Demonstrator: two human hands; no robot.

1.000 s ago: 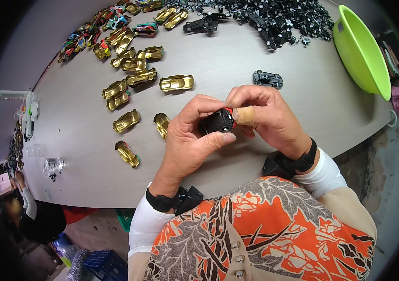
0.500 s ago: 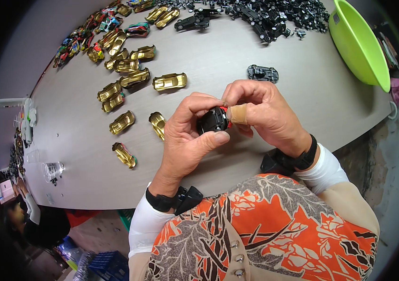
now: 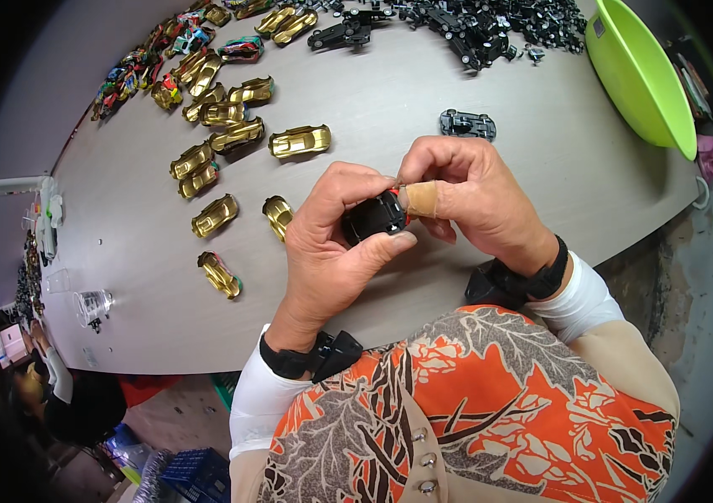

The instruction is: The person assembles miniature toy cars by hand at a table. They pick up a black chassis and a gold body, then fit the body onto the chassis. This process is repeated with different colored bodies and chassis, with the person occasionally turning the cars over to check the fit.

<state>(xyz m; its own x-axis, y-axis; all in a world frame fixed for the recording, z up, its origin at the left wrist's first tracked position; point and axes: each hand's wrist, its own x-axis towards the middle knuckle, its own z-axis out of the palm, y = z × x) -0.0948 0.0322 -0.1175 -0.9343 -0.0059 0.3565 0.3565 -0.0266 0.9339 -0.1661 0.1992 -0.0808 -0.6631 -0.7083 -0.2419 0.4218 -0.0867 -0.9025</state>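
Observation:
A small toy car [image 3: 371, 216], its black underside showing and some red at one end, is held up over the table between both hands. My left hand [image 3: 331, 226] is closed around it, thumb along its near side. The fingers of my right hand [image 3: 474, 197] pinch at the red end; a tan bandage wraps the thumb. Fingertips hide part of that end. Just beyond the right hand lies a black toy-car chassis [image 3: 468, 125]. To the left are gold toy-car bodies, the nearest one [image 3: 278, 218] beside my left hand.
Several more gold car bodies [image 3: 299, 141] lie across the table's left half, with multicoloured ones [image 3: 126, 82] heaped behind. A pile of black chassis [image 3: 478, 38] covers the far edge. A green basin [image 3: 641, 84] leans at the right. A clear cup [image 3: 93, 307] stands left; another person's arm [image 3: 56, 373] shows beyond.
The toy car has tilted slightly in my hands and shifted a little left. My right thumb still presses at its red end. The view has moved slightly.

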